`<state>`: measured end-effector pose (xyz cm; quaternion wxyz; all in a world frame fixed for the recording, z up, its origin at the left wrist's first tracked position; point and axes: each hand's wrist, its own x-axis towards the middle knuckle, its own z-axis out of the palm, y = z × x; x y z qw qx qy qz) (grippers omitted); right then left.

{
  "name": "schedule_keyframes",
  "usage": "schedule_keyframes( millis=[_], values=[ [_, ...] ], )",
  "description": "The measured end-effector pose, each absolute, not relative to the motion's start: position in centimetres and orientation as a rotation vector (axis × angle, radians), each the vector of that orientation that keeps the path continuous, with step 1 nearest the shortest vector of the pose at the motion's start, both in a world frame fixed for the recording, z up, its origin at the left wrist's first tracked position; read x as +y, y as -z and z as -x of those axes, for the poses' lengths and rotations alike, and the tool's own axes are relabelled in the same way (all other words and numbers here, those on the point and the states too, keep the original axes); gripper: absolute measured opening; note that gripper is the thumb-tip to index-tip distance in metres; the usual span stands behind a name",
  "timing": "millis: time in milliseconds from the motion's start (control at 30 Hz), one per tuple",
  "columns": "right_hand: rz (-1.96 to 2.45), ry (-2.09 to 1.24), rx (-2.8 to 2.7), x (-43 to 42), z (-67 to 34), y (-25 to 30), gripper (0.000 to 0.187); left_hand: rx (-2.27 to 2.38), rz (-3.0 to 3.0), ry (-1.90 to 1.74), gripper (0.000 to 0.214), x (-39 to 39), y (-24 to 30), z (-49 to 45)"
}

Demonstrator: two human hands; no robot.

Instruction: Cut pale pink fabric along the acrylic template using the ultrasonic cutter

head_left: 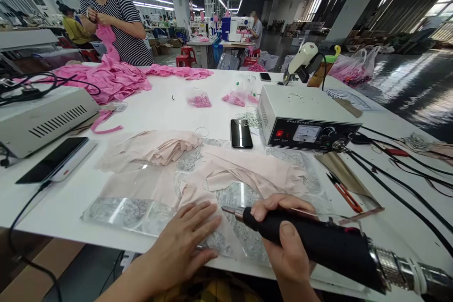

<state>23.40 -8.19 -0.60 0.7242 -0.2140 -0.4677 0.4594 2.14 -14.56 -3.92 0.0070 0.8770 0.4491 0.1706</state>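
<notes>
My left hand [189, 233] lies flat with fingers stretched over a pale pink fabric piece [198, 193] at the table's near edge. In my right hand [288, 240] is a black ultrasonic handpiece [304, 233], gripped round its body. Its thin metal tip points left and ends close to my left fingertips, over the cloth; whether it touches cannot be made out. Beneath the fabric is a clear sheet [122, 212] over a grey mottled surface. A stack of pale pink pieces [152, 148] lies behind on the left, and more pale pieces [251, 167] spread to the right.
A generator box [311, 134] with a dial stands at right, cables running beside it. Orange-handled snips [345, 193] lie nearby. A phone [241, 133], a second white box [46, 118], a phone on a power bank [53, 158] and bright pink cloth [102, 78] surround the work. A person stands across the table.
</notes>
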Motion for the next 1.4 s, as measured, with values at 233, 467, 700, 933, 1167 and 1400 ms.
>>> schedule_keyframes(
  millis=[233, 467, 700, 933, 1167, 1400],
  values=[
    [0.450, -0.992, -1.098, -7.6, -22.3, 1.1, 0.010, 1.400, -2.685, -0.548, 0.056, -14.5, 3.8, -2.3],
    [0.488, -0.987, -1.104, -7.4, -21.9, 1.7, 0.010, 1.388, -2.668, -0.551, 0.054, -14.3, 3.2, -2.4],
    [0.489, -0.977, -1.108, -7.3, -21.8, 1.6, 0.008, 1.391, -2.651, -0.568, 0.053, -14.3, 3.6, -2.4],
    [0.515, -0.947, -1.155, -7.3, -21.9, 1.6, 0.003, 1.387, -2.638, -0.588, 0.053, -14.2, 3.4, -2.5],
    [0.530, -0.945, -1.054, -7.1, -22.5, 1.5, 0.007, 1.402, -2.634, -0.629, 0.032, -13.9, 2.3, -1.7],
    [0.583, -0.954, -0.888, -8.4, -25.1, 0.9, 0.011, 1.340, -2.597, -0.437, 0.031, -10.0, 0.1, -0.7]
  ],
)
